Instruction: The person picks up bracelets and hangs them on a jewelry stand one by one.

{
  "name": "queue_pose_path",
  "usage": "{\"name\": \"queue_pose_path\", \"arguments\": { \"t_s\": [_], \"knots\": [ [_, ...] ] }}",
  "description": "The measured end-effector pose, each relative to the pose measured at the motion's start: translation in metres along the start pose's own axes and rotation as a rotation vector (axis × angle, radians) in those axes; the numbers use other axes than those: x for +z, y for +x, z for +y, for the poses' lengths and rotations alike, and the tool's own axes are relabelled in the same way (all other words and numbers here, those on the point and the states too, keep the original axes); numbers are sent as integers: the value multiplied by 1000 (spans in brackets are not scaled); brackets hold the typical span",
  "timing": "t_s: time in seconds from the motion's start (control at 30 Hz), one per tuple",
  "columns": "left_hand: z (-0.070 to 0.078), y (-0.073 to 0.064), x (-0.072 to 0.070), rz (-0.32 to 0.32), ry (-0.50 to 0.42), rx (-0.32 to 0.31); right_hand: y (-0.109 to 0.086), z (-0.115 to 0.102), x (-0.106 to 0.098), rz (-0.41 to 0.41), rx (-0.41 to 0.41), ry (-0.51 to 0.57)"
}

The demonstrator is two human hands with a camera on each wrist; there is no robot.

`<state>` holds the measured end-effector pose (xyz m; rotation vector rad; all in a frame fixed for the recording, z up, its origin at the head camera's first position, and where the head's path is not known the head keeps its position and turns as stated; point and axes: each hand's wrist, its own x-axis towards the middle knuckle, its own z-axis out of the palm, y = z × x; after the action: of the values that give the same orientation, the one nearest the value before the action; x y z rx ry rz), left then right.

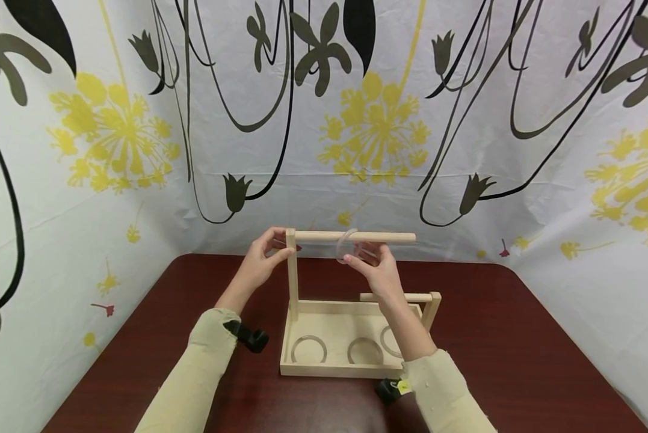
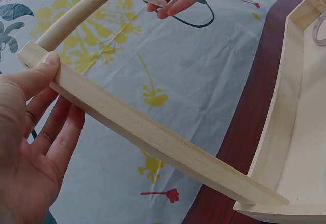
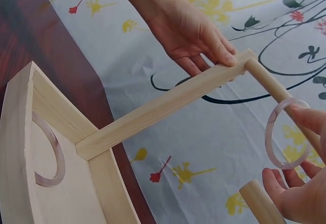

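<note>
A wooden stand has a tall post [image 2: 153,127] with a round rod [image 1: 378,237] running right from its top. My left hand [image 1: 260,257] grips the post near its upper end, thumb on the near side and fingers behind. Around the rod is a pale translucent bangle [image 3: 270,132], which my right hand [image 1: 380,270] pinches between thumb and fingers, partway along the rod. In the tray [image 1: 329,371] at the stand's base lie three more bangles: one at the left [image 1: 309,338], one in the middle [image 1: 365,340] and one at the right, partly hidden by my right forearm.
A shorter post [image 1: 432,310] at the tray's right side carries a lower rod [image 1: 418,297] pointing left. The stand rests on a dark red-brown table [image 1: 237,385]. Behind it hangs a white cloth [image 1: 302,156] with a yellow and dark floral print.
</note>
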<state>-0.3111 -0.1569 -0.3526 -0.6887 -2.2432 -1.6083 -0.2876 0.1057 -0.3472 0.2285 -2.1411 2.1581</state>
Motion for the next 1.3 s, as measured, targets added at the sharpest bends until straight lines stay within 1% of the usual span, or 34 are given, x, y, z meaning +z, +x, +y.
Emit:
{"name": "queue_pose_path", "arguments": {
  "t_s": [0.2, 0.47, 0.63, 0.87, 1.07, 1.3],
  "knots": [
    [0, 0, 0, 0, 4, -4, -3, 1, -3, -14, -13, -12],
    [-1, 1, -1, -3, 8, -5, -8, 1, -9, -40, -41, 6],
    [-1, 1, 0, -4, 0, 0, -11, 0, -12, -30, -34, -21],
    [0, 1, 0, -4, -2, 3, -17, -4, -19, -38, -27, -68],
    [1, 1, 1, -5, -13, 2, -23, -7, -22, -38, -26, -70],
    [0, 0, 0, -3, -5, -1, -29, -9, -21, -10, -35, -72]
  ]
}}
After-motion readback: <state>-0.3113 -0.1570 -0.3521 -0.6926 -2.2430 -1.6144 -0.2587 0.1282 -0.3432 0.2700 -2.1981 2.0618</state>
